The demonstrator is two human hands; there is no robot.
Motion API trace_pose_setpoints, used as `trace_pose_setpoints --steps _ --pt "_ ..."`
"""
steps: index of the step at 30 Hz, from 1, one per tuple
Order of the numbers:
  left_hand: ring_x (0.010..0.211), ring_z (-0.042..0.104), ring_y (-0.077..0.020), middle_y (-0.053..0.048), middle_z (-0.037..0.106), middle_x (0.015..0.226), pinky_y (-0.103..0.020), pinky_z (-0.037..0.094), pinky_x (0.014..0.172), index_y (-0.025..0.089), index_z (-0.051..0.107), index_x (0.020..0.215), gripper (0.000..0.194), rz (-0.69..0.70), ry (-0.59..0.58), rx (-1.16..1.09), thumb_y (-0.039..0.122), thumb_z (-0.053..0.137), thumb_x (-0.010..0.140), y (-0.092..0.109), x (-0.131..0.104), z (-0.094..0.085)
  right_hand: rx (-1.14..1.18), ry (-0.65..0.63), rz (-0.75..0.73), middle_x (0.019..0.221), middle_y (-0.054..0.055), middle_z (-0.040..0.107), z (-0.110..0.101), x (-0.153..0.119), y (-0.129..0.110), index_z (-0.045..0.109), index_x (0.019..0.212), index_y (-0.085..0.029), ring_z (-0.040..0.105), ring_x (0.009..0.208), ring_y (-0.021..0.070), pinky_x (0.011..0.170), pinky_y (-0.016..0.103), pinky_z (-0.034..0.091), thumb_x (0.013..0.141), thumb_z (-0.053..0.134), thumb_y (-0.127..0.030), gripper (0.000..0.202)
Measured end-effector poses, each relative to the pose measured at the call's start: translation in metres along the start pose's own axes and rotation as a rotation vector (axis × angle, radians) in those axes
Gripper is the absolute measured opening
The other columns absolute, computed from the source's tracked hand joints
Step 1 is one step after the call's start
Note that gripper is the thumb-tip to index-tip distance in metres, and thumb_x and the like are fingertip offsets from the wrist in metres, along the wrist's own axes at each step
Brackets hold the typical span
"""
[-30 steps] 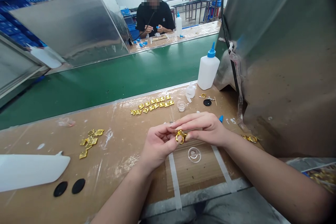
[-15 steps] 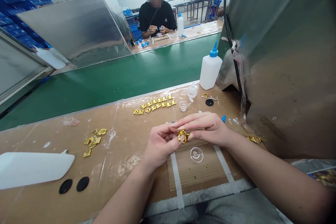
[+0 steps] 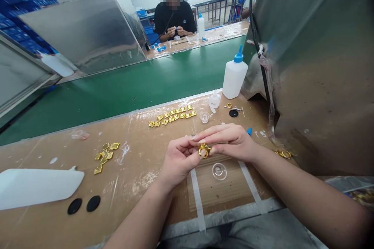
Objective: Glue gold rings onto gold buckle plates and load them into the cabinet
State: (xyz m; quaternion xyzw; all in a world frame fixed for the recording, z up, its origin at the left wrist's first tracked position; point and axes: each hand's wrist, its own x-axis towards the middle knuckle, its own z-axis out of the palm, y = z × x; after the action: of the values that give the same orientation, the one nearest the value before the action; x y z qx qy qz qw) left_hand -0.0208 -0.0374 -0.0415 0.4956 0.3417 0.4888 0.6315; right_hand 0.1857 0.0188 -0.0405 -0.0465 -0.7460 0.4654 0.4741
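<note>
Between my two hands, above the bench, is a shiny gold ring-shaped piece (image 3: 203, 150). My left hand (image 3: 181, 159) pinches it from the left, thumb at its edge. From the right, my right hand (image 3: 230, 142) closes thumb and fingers on the same piece, and its fingers reach across the top towards the left fingertips. The fingers hide part of the piece. Below the hands a small clear round dish (image 3: 219, 171) sits on a taped cardboard panel (image 3: 216, 196). Beyond them, small gold square pieces (image 3: 176, 117) lie in two rows.
A loose group of gold squares (image 3: 103, 157), two black discs (image 3: 93, 203) and a white bottle (image 3: 37, 188) lie left. Behind stand a blue-capped bottle (image 3: 234, 76) and a small bottle (image 3: 214, 101). A green belt (image 3: 125, 89) separates me from a seated person (image 3: 175, 15). A metal panel (image 3: 321, 78) rises right.
My hands keep nearly the same pose around the gold piece. The view has shifted very slightly. Across the belt, the other person's hands have come closer together.
</note>
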Motion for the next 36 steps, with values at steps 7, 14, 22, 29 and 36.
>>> trace_pose_setpoints --steps 7,14,22,29,36 --pt "0.053 0.034 -0.0037 0.002 0.056 0.066 -0.016 0.028 0.047 0.017 0.08 0.086 0.014 0.002 0.0 -0.003 0.024 0.09 0.08 0.0 0.0 0.0002 -0.002 0.004 -0.005 0.132 0.008 0.076 -0.0001 -0.0003 0.0005 0.073 0.132 -0.031 0.074 0.119 0.018 0.102 0.034 0.063 0.095 0.075 -0.016 0.04" --pt "0.052 0.032 -0.0049 0.001 0.056 0.064 -0.018 0.027 0.046 0.015 0.079 0.081 0.02 -0.014 0.039 0.019 0.029 0.093 0.077 0.0033 0.0004 0.0033 -0.003 0.002 -0.007 0.132 0.008 0.076 -0.0001 -0.0001 0.0006 0.073 0.131 -0.03 0.074 0.119 0.0179 0.102 0.034 0.063 0.095 0.075 -0.015 0.04" --pt "0.054 0.033 -0.0043 0.002 0.056 0.065 -0.016 0.028 0.049 0.017 0.079 0.082 0.014 -0.001 0.018 -0.003 0.024 0.091 0.079 0.003 -0.0002 0.0027 -0.003 0.001 -0.013 0.132 0.008 0.076 -0.0006 0.0006 -0.0002 0.073 0.132 -0.03 0.074 0.119 0.0174 0.102 0.033 0.063 0.094 0.076 -0.014 0.041" --pt "0.057 0.038 -0.0065 0.0 0.057 0.066 -0.017 0.029 0.048 0.015 0.079 0.081 0.02 -0.01 0.04 0.023 0.028 0.093 0.075 0.0029 -0.0001 0.0018 -0.003 0.001 0.0 0.131 0.008 0.076 -0.0005 0.0004 0.0 0.074 0.131 -0.031 0.075 0.119 0.0171 0.102 0.032 0.062 0.095 0.076 -0.016 0.039" --pt "0.055 0.035 -0.0063 -0.001 0.058 0.067 -0.018 0.027 0.047 0.015 0.08 0.082 0.022 -0.013 0.048 0.042 0.03 0.093 0.075 0.0039 0.0002 0.0039 0.006 0.003 -0.012 0.132 0.009 0.076 -0.0002 0.0007 -0.0004 0.073 0.131 -0.03 0.074 0.119 0.0173 0.101 0.033 0.063 0.094 0.076 -0.015 0.04"
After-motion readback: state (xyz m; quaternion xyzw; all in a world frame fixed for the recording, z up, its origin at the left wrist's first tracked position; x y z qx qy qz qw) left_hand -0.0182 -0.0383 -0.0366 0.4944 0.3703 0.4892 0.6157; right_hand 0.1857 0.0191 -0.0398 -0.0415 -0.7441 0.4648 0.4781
